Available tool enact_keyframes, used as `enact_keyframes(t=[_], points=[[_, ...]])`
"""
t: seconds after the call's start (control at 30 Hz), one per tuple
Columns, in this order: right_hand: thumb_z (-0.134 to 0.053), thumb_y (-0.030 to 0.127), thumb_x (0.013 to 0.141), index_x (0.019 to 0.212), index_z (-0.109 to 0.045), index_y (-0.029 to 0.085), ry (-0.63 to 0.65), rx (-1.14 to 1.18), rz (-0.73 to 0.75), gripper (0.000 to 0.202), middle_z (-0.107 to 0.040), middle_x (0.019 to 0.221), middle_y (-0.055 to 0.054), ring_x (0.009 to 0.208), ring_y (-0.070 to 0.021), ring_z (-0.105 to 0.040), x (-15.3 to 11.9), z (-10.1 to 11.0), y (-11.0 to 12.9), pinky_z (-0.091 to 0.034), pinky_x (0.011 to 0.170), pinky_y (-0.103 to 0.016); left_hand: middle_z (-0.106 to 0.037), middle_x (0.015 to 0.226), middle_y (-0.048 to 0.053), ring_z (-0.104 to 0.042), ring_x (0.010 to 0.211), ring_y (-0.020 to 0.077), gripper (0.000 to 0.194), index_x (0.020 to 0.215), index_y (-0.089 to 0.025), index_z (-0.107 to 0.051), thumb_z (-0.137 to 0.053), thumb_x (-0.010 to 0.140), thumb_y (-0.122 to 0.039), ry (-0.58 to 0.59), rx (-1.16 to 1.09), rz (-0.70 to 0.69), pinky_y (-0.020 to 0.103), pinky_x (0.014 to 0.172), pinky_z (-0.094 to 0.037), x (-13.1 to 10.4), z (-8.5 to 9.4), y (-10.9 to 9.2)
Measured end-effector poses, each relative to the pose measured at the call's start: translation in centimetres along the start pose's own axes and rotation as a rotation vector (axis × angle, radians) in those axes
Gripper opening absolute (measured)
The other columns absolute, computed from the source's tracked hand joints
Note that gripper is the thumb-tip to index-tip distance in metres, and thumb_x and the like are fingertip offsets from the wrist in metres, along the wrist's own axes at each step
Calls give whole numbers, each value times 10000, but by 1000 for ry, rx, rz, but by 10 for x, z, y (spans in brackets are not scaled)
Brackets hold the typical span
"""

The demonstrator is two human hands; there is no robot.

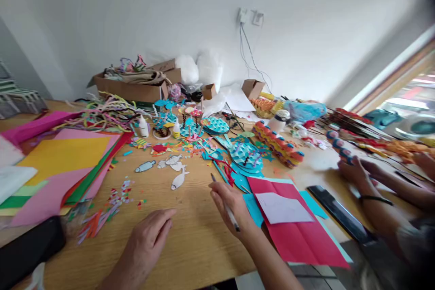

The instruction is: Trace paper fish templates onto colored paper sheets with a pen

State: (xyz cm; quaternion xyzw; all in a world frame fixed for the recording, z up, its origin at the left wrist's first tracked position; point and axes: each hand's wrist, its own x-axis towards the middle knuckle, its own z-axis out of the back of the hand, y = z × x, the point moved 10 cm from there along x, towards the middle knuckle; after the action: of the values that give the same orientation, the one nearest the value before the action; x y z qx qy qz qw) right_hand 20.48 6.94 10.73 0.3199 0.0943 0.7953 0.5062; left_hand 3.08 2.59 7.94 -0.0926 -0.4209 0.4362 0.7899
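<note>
Beside the red paper point(299, 244), my right hand point(231, 201) holds a pen point(233, 220), probably light, stiff, best gripped mid-barrel; my left hand point(144, 241) is empty.

A bright white room with a big wooden table.
In front of you is a plain, pale wall point(152, 9), and on your left it bends at a corner into a greyer part. High in the middle you can see a white socket point(258, 18), with a plug point(242, 15) just beside it and thin cords point(251, 47) hanging down. The light brown table point(197, 240) reaches to the wall. On your right is a window point(419, 95) with a tan frame point(396, 80), but what shows through it is blurry. The light is soft, and the wall looks darker near that window.
</note>
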Motion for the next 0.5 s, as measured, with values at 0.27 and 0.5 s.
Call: enact_keyframes(t=[0.27, 0.5], points=[[-393, 246, 881, 908, -584, 160, -51, 101, 120, 211, -652, 744, -74, 666, -157, -617, 41, -80, 30, -462, 594, -223, -654, 743, 4, -625, 676, 111, 276, 965, -226, -599, -400, 806, -120, -202, -120, 122, 189, 639, -505, 45, 45, 14], [-378, 304, 888, 865, -600, 163, -125, 174, 36, 264, -673, 744, -65, 672, -154, -634, 34, -86, 6, -464, 612, -218, -576, 1070, 88, -577, 984, 172, 383, 1181, -159, -436, -399, 803, -201, -470, -176, 516, 286, 788, -503, 57, 91, 119]])
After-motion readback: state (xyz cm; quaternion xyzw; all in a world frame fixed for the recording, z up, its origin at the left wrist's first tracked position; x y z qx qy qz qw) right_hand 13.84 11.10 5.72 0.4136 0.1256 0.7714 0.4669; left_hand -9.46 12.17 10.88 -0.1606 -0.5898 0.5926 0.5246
